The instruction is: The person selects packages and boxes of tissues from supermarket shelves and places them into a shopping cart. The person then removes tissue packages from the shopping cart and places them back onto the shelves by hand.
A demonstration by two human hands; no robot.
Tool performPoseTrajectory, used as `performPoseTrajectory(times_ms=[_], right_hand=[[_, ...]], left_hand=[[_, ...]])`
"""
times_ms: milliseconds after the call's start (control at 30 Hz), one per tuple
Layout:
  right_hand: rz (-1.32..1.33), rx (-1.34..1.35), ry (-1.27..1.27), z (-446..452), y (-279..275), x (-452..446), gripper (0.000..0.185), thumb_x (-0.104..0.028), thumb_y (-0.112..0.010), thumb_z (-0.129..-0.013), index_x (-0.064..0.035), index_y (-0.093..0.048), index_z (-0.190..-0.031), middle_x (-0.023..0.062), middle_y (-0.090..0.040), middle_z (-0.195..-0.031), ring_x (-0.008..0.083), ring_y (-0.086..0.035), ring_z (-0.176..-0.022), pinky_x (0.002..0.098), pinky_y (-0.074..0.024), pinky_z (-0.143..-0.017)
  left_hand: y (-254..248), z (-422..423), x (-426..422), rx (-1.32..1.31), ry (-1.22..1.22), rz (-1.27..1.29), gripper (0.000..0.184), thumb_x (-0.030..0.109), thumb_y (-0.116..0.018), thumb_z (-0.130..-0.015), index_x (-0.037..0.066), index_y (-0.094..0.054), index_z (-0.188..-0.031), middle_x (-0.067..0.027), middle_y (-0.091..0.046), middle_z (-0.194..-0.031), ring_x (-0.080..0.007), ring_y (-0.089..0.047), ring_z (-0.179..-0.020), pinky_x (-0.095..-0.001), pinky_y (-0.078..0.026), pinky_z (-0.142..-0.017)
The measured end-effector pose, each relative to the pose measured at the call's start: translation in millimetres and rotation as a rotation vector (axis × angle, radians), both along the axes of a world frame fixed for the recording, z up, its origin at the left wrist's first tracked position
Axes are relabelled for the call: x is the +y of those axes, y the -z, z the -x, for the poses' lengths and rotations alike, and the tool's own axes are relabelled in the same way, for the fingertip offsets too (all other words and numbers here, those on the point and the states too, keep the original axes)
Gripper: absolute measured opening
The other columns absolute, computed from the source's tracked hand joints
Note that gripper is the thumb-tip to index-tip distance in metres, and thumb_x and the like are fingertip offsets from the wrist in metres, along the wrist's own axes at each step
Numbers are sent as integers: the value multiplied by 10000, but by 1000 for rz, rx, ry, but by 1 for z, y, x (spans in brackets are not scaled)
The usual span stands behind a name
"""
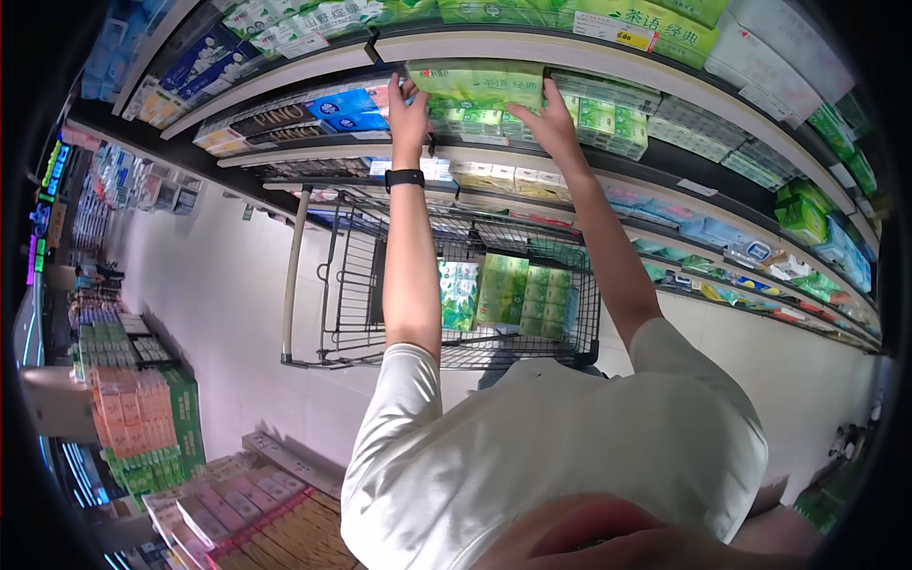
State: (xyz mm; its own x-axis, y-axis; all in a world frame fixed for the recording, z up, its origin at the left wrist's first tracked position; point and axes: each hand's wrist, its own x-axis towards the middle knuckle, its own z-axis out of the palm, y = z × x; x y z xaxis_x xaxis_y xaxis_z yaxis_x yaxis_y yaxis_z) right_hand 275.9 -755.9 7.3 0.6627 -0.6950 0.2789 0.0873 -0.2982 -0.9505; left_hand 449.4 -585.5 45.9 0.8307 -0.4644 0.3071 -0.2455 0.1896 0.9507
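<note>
A long green tissue pack [475,87] with Chinese lettering is at the front of a shelf, gripped from both sides. My left hand [408,116] presses on its left end, with a black band on the wrist. My right hand [553,119] holds the right end, its thumb lying across the front face. Smaller green tissue packs [465,122] sit just below the long one. To the left of my left hand are blue packs [350,110]; more green and white packs [613,128] are stacked right of my right hand.
A wire shopping cart [294,275] stands between me and the shelves. In it lie a white-and-green pack [459,294] and green tissue packs [503,290]. Another shelf edge [532,47] runs above my hands. Behind to the left are stacked goods [133,413] and pink boxes [228,508].
</note>
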Motion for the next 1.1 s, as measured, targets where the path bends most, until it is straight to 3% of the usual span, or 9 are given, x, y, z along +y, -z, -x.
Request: performPoseTrajectory(times_ms=[167,200,300,433,600,700,833,967,1100], right_hand=[[58,-87,0,33,7,5,892,-58,-770,-823,-39,-249,-1547,117,-543,-1320,206,-483,-1284,342,-452,-1031],[133,-42,-28,42,4,9,923,-13,-765,-814,-115,-240,-1567,92,-533,-1276,201,-498,-1265,308,-469,-994],[446,252,20,55,-5,31,825,-5,-740,-799,-278,-409,-1504,95,-488,-1254,211,-539,-1137,272,-464,-907],[436,202,50,75,3,69,768,89,-672,-779,-264,-476,-1432,93,-443,-1164,243,-525,-1108,329,-517,-978],[421,60,2,164,-24,127,682,4,-768,-743,-188,-545,-1358,73,-402,-1375,226,-445,-1299,339,-458,-1039],[360,-31,-121,232,-33,170,759,-19,-836,-674,-115,-530,-1362,101,-410,-1456,235,-423,-1341,362,-383,-1101],[20,30,-107,312,-24,203,853,-9,-869,-629,-50,-481,-1388,103,-513,-1404,235,-469,-1323,355,-354,-1117],[156,-76,-119,347,-44,222,830,31,-847,-648,-43,-475,-1387,112,-500,-1429,230,-457,-1344,366,-376,-1120],[129,-102,-38,395,-36,254,791,28,-843,-655,-87,-517,-1366,90,-485,-1448,242,-440,-1360,383,-379,-1138]], left_hand=[[47,-3,28,-52,96,106,719,29,-603,-816,19,-340,-1485,-98,-508,-1267,-205,-560,-1127,-302,-495,-904],[49,6,39,-30,139,72,762,38,-658,-753,45,-395,-1468,-99,-367,-1307,-219,-446,-1220,-336,-416,-1009],[45,31,64,333,398,299,694,101,-584,-838,96,-364,-1496,-107,-390,-1434,-234,-482,-1233,-349,-469,-973],[48,42,80,319,463,450,588,127,-497,-896,42,-374,-1464,-98,-403,-1449,-209,-486,-1246,-320,-490,-935],[29,108,162,14,476,322,676,206,-546,-852,-44,-373,-1456,-137,-423,-1450,-239,-399,-1358,-376,-280,-1146],[32,154,214,-272,393,40,850,-87,-630,-668,-4,-385,-1478,-134,-407,-1393,-290,-398,-1350,-389,-241,-1168],[50,215,227,-273,427,104,901,-156,-634,-638,16,-384,-1487,-149,-388,-1443,-309,-374,-1381,-406,-283,-1156],[43,260,221,77,568,253,927,-136,-666,-690,26,-302,-1527,-166,-309,-1560,-288,-381,-1392,-390,-399,-1102],[40,296,230,43,696,245,942,-131,-650,-764,57,-190,-1565,-155,-225,-1609,-273,-415,-1377,-395,-450,-1073]])
